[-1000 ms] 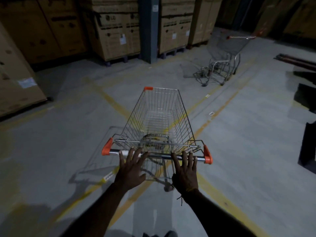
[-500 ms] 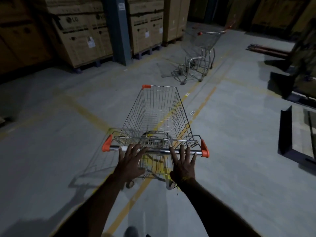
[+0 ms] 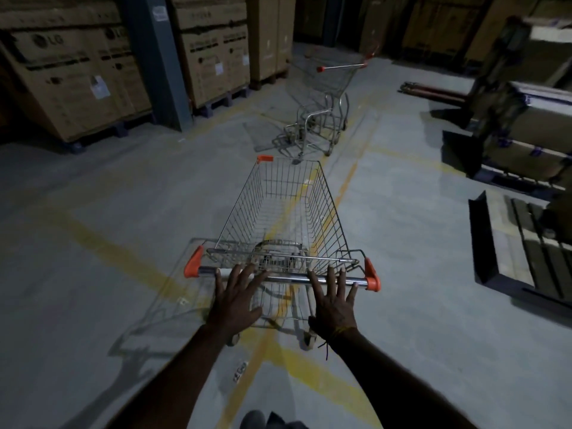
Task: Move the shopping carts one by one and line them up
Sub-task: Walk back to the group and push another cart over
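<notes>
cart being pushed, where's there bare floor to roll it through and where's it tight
Open concrete lies left of the pushed cart, between it and the palletised LG boxes, and on its right up to the black pallet frame. Straight ahead it is tight: the parked cart stands just past the basket's front. Both hands rest spread on the handle bar.

My count: two shopping carts, near cart [image 3: 280, 218] at 12 o'clock, far cart [image 3: 325, 97] at 1 o'clock; my two hands, left hand [image 3: 236, 300], right hand [image 3: 334, 305]

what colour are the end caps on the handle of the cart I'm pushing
Orange. The end caps on the near cart's handle show best in the head view, the only view here.
</notes>
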Demonstrator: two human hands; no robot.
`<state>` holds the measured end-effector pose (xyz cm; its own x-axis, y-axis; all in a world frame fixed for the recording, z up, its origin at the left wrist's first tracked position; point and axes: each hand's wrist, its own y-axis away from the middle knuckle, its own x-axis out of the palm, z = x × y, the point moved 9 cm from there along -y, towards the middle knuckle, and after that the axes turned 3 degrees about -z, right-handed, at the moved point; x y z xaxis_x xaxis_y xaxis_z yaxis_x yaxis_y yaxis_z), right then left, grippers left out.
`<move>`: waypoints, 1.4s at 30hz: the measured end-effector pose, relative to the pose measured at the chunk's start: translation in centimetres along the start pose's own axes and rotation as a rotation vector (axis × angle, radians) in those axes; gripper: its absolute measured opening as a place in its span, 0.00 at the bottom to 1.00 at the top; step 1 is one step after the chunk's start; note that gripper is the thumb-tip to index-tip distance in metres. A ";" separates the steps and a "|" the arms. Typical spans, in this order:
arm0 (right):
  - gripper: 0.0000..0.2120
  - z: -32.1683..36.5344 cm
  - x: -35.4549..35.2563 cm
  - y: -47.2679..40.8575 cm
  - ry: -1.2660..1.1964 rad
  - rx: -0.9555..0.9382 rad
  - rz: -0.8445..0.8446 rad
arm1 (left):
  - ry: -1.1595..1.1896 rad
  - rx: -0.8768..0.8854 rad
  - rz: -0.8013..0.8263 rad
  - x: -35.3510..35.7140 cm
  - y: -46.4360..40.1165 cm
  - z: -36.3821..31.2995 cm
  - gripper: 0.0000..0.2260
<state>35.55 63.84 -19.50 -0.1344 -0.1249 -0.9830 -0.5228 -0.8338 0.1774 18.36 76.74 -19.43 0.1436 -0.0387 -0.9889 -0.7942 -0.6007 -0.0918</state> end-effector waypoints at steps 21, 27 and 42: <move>0.54 -8.1 -5.7 -32.1 -0.029 -0.006 -0.010 | 0.011 -0.012 -0.042 3.0 -34.1 3.7 0.40; 0.53 -11.5 -8.6 -42.9 -0.058 -0.098 0.006 | 0.021 -0.057 -0.051 3.2 -44.8 4.1 0.43; 0.56 -17.7 -13.0 -69.5 0.039 -0.171 -0.001 | -0.045 -0.163 -0.053 5.8 -69.1 7.2 0.45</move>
<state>88.54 113.91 -19.91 -0.0991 -0.1418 -0.9849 -0.3714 -0.9130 0.1688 69.81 123.79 -19.65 0.1529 0.0303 -0.9878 -0.6797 -0.7224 -0.1274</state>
